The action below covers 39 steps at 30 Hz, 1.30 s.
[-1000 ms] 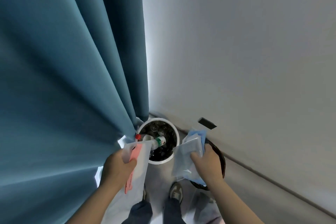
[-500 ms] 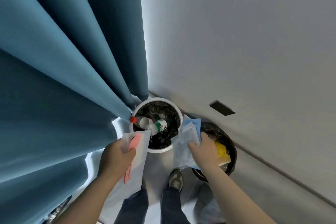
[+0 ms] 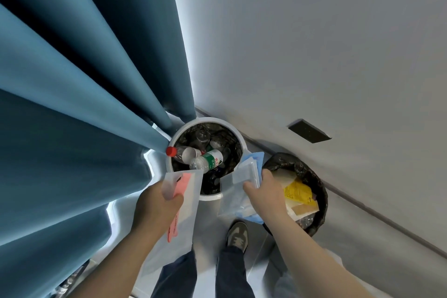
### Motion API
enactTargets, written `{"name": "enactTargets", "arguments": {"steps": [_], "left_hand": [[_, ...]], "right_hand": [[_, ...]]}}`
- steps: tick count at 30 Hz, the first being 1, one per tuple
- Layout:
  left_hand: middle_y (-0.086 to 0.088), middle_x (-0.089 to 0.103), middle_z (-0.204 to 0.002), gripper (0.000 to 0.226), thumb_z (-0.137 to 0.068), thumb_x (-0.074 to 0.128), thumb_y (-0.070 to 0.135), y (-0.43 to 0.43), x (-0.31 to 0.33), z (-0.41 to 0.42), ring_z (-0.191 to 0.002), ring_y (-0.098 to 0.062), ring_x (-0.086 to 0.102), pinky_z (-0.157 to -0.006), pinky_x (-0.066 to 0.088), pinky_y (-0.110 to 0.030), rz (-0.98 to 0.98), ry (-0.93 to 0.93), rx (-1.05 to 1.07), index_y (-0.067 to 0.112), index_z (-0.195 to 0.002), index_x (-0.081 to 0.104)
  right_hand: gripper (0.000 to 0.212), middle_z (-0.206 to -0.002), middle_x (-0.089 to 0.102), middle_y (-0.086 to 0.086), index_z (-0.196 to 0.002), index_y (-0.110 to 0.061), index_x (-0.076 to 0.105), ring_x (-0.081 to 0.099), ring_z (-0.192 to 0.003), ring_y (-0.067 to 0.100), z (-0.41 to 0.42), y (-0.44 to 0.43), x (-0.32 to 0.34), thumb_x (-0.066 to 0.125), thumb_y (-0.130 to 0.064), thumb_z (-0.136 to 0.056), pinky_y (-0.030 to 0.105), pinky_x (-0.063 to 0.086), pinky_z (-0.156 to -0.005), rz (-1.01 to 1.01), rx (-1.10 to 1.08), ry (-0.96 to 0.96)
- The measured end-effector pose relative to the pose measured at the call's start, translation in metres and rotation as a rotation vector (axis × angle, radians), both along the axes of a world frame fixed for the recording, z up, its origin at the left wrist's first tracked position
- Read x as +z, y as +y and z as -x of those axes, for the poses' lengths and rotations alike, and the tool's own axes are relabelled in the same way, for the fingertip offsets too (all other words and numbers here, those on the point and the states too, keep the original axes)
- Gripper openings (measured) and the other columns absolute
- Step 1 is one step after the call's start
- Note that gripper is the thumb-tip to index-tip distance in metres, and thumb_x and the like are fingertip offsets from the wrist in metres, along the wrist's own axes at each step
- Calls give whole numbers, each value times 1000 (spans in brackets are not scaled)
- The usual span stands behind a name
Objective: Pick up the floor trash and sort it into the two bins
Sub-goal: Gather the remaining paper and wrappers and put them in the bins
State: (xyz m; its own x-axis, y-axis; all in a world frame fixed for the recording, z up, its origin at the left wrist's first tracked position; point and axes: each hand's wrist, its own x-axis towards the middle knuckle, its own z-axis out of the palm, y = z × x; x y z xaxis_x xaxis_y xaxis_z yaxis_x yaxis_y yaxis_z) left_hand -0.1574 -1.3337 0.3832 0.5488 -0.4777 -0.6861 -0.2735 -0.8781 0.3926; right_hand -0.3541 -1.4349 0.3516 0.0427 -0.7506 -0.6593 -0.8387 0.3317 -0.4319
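While leaning in lower than a second ago, looking straight down into both bins at once. Clutching in the left grip [image 3: 157,203] the top of a limp translucent white plastic bag with a pink strip [image 3: 188,215], carried forward to the near rim of the round white bin [image 3: 208,119], close to clear plastic bottles [image 3: 210,159] lying inside. Pinching in the right grip [image 3: 266,191] a stack of flat blue-and-clear plastic packets [image 3: 246,172], raised to the gap between the two rims, just beside the round black-lined bin [image 3: 285,159], newly uncovered and showing a yellow printed packet [image 3: 298,192] among other wrappers. Off the floor with both loads, then, but not yet letting go of either. Probably sorting next: choosing a bin for each, moving fully over that opening, then releasing. Worth minding the long hanging bag, likely to snag on the white rim.
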Motion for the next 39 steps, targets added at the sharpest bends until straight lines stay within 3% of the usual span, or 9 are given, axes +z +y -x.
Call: {"name": "enactTargets", "arguments": {"steps": [3,12,19,25,28,39], "left_hand": [[-6,61,-90,10,-88,61,21,-2,-10,-4,-80,-27,61,-65,47,-30,-4,-2,2,16,-94,55],[-3,59,-83,8,-89,60,21,-5,-28,-8,-72,-23,59,-60,44,-27,-20,-7,-10,19,-93,53],[-2,56,-80,11,-86,62,21,-18,-30,-1,-73,-22,53,-52,36,-23,-35,-21,-97,12,-88,55],[2,55,-73,13,-88,59,17,-40,-27,33,-67,-17,53,-53,38,-23,19,48,-130,19,-80,50],[3,56,-72,13,-87,59,16,-48,-29,50,-66,-13,53,-52,37,-23,34,77,-154,21,-77,52],[-1,61,-68,17,-85,61,14,-70,-65,114,-66,-22,58,-54,39,-27,21,133,-208,20,-70,56]], "right_hand": [[25,-93,55,2,-107,-15,45,53,-72,11,-10,-3,-14,57,-25,-88,19,38,-52,-15,1,-8],[27,-94,56,0,-109,-16,44,54,-73,11,-19,1,-42,57,-26,-88,19,40,-52,-46,-36,16],[21,-88,58,2,-105,-17,49,57,-76,17,18,8,-39,53,-20,-85,39,52,-69,-47,-154,67],[29,-95,61,4,-117,-16,49,57,-79,20,68,4,-43,51,-19,-89,31,45,-62,-57,-218,144],[31,-99,60,9,-120,-11,48,58,-84,26,92,4,-49,52,-18,-90,35,47,-67,-88,-276,162],[38,-103,55,11,-125,-4,43,54,-89,26,145,8,-90,56,-21,-93,32,40,-68,-167,-548,82]]}}
